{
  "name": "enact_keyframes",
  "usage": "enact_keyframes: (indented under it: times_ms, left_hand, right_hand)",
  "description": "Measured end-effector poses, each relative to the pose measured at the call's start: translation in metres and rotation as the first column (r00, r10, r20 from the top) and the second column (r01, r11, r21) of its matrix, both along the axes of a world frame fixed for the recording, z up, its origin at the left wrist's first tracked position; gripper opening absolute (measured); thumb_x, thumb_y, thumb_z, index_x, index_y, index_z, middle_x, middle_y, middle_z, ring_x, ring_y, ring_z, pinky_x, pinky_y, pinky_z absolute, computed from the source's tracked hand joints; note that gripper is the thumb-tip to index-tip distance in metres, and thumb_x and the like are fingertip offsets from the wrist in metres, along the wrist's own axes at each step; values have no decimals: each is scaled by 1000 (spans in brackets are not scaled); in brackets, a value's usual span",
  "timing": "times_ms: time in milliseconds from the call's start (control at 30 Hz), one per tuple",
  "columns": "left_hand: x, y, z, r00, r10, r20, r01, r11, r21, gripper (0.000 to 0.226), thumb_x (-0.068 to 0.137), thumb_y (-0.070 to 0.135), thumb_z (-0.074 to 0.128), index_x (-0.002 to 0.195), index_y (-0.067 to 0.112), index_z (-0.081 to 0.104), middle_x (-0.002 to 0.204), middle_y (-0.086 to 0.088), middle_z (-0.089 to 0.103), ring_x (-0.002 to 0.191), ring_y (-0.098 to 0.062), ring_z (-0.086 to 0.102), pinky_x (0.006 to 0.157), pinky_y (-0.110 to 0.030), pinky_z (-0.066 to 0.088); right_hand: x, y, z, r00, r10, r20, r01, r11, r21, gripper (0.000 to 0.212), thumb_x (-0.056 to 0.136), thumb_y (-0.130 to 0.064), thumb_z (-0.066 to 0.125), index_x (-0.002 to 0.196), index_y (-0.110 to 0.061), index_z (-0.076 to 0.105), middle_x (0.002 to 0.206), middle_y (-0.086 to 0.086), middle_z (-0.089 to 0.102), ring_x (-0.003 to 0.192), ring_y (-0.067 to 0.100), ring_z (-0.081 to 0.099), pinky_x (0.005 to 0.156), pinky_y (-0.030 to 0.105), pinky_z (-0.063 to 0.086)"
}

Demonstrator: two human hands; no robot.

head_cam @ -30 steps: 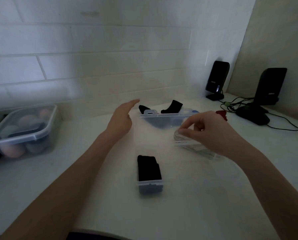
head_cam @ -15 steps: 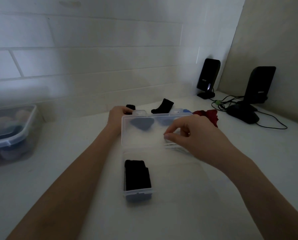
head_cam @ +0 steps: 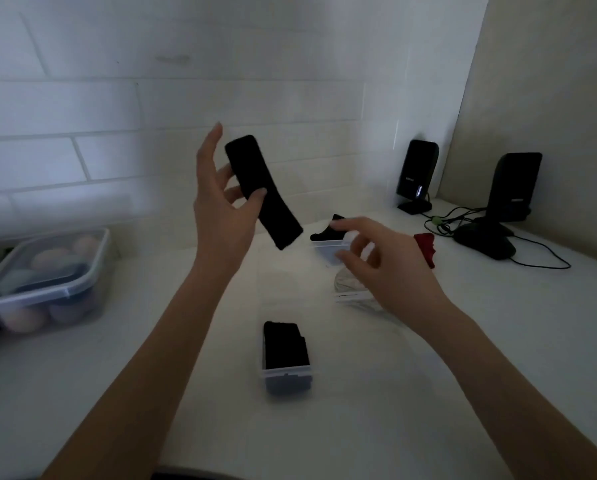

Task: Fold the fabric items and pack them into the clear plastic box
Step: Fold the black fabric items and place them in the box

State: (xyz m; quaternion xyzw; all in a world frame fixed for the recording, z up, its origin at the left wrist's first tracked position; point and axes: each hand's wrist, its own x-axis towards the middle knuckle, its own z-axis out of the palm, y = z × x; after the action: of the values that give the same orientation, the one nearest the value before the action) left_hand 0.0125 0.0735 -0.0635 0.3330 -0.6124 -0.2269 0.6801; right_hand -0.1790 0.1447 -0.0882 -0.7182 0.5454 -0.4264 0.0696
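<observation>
**Left hand has a black sock up in the air, box sitting open below**

So the left hand [head_cam: 220, 206] is raised above the white counter [head_cam: 428, 393] and pinches a long black sock [head_cam: 264, 190] between thumb and fingers, roughly at the sock's middle. The index finger sticks straight up, not touching anything. The sock hangs stiff and slanted: its upper end pokes up just past the fingers, its lower end angles down and away toward the right hand [head_cam: 387, 261].

The right hand is lower and off to the side of that grip, hovering with fingers loosely spread and a bit curled. It holds nothing as far as the view shows. Right under it there's a crumpled clear plastic bag [head_cam: 350, 289] lying on the counter.

Below the held sock, nearer the person, sits the clear plastic box [head_cam: 286, 374] with a folded black fabric piece [head_cam: 285, 344] already inside at the near end. The box's open lid [head_cam: 328, 249] lies flat past the dangling end of the sock, with another black sock [head_cam: 328, 230] behind it and a red fabric piece [head_cam: 425, 249] beyond the right hand.

Far out to the left of the grip, a lidded storage tub [head_cam: 47, 282] holds rounded pastel things, too blurry to identify. Way off on the right-hand side stand two black speakers [head_cam: 418, 174] with cables [head_cam: 463, 216].
</observation>
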Motion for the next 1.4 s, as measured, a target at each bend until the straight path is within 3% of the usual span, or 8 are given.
enact_keyframes:
  times_ms: [133,300,500,700,833,1033,1167,1400]
  left_hand:
    - [-11,28,13,982,-165,-94,176,977,122,79,77,-6,66,140,25,30,100,-11,68,86,-16,71,78,-33,57]
    - [-31,53,7,900,-393,-190,435,843,316,26,83,-7,58,105,4,63,83,-3,73,76,-14,71,67,-25,58]
    - [-47,48,-7,869,-426,-250,493,782,381,24,86,-1,53,108,-4,62,99,-20,70,91,-27,70,78,-32,58]
    - [-51,32,-3,807,-523,-274,590,699,404,23,87,2,56,109,-2,62,89,-12,71,74,-19,71,70,-27,59]
    - [-49,26,-7,783,-584,-213,615,677,405,24,88,13,57,108,3,65,96,-13,72,84,-26,70,69,-29,58]
    - [-43,25,-12,806,-580,-118,575,721,388,18,85,4,61,99,12,68,85,-2,76,80,-16,71,68,-24,56]
    - [-42,23,-15,805,-580,-121,577,721,384,21,82,1,62,97,14,68,81,1,76,77,-13,72,66,-22,56]
    - [-47,26,-19,786,-616,-48,591,726,352,38,79,-15,54,96,17,67,73,5,75,68,-9,69,59,-21,54]
  right_hand:
    - [3,5,6,990,144,2,-143,987,-79,79,83,-10,65,133,-57,25,110,-19,41,76,6,54,69,9,46]
    - [3,5,8,969,218,-120,-241,945,-224,79,75,-3,72,130,-48,38,131,-9,30,89,2,52,71,7,45]
    - [-5,-2,7,972,231,-30,-231,935,-269,58,68,2,78,115,-29,63,143,5,35,96,12,58,79,8,44]
    - [-20,-1,14,935,302,186,-268,945,-186,37,66,-13,80,99,-26,72,141,-5,41,102,2,50,76,13,46]
    - [-17,-1,12,944,308,121,-288,945,-155,25,59,-39,77,81,-30,68,138,-5,44,110,16,53,85,28,49]
    - [-10,1,9,951,288,-113,-298,951,-87,34,63,-35,77,95,-30,69,145,-8,33,115,9,40,92,3,30]
    - [-15,4,11,946,294,-140,-296,955,6,37,66,-33,78,101,-39,68,145,-18,30,125,14,33,103,21,27]
    - [-10,0,7,950,262,171,-267,964,7,14,72,-30,72,85,-26,77,122,-23,50,119,1,45,98,16,32]
